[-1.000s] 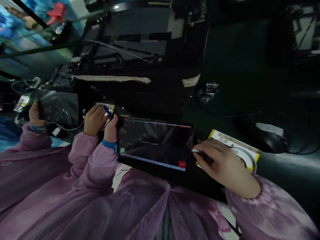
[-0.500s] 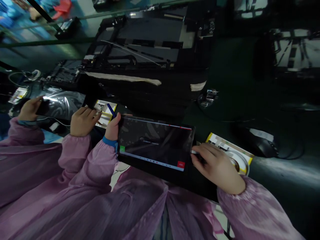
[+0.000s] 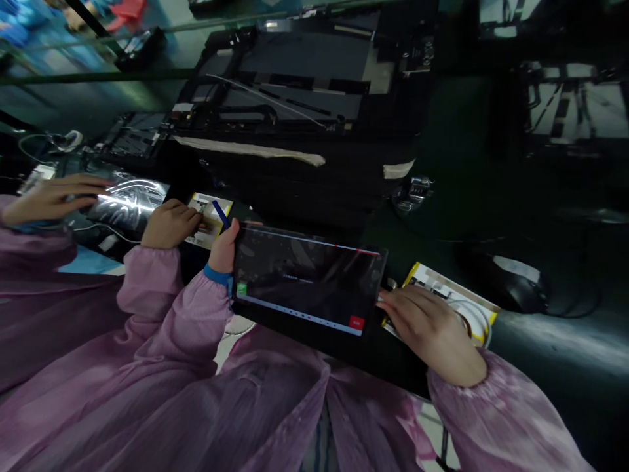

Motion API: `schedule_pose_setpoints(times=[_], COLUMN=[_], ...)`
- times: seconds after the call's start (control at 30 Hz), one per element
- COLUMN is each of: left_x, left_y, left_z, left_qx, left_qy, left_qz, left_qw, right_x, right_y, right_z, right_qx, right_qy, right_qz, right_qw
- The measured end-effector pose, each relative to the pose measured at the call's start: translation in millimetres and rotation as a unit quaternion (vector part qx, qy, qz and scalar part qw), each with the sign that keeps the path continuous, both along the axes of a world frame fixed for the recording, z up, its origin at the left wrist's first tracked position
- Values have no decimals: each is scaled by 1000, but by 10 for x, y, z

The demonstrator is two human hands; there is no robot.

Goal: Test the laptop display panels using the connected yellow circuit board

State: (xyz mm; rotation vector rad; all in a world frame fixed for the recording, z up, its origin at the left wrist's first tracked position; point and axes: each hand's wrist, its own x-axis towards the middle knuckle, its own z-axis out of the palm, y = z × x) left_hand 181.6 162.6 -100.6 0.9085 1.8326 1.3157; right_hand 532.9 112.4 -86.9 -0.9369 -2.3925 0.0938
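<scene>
My left hand (image 3: 224, 250) grips the left edge of a tablet (image 3: 309, 278), thumb on top and the other fingers hidden beneath. A blue pen-like stick (image 3: 221, 214) juts up beside that thumb. The lit screen shows a dark picture, a green block at lower left, a red block at lower right and a pale bar along the bottom. At the tablet's right edge, my right hand (image 3: 427, 328) pinches a small white cable plug (image 3: 381, 299). Whether the plug is seated in the tablet cannot be made out. Under this hand lies a silver battery pack with yellow edges (image 3: 417, 278).
At left, a co-worker's hands (image 3: 170, 223) are over a film-covered panel (image 3: 130, 200) and another yellow-edged pack (image 3: 209, 213). Opened device housings (image 3: 295, 72) stand behind the tablet. A black mouse (image 3: 515, 282) with a cord sits at right, near a small metal piece (image 3: 415, 190).
The tablet and my left hand stay nearly still. My right hand has shifted slightly and its fingers cover more of the plug. The co-worker's left hand has moved onto the film-covered panel.
</scene>
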Motion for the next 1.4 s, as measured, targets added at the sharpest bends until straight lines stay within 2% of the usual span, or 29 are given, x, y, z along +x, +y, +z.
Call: schedule_pose_setpoints(times=[0.2, 0.5, 0.63, 1.03, 1.13, 1.23, 1.4], left_x=[48, 33, 46, 70, 87, 96, 89], left_y=[24, -7, -3, 15, 7, -4, -1], left_z=[10, 7, 56, 47, 46, 31, -11], left_qx=[-71, -86, -101, -106, -74, -52, -8], left_qy=[-204, -271, -287, -258, -216, -187, -132], left_qz=[37, 12, 28, 20, 28, 1, -2], left_qw=[976, 959, 952, 960, 973, 981, 991], right_x=[5, -25, -6, 63, 103, 126, 120], right_y=[-19, -18, -21, -23, -21, -30, -33], right_z=[63, 2, -16, -56, -56, -25, 18], right_qx=[13, -11, -19, -100, -126, -159, -222], right_qy=[-54, -24, -39, -7, 11, 35, 30], right_qz=[-2, -16, -24, -32, -38, -45, -34], right_qw=[998, 1000, 999, 994, 991, 986, 974])
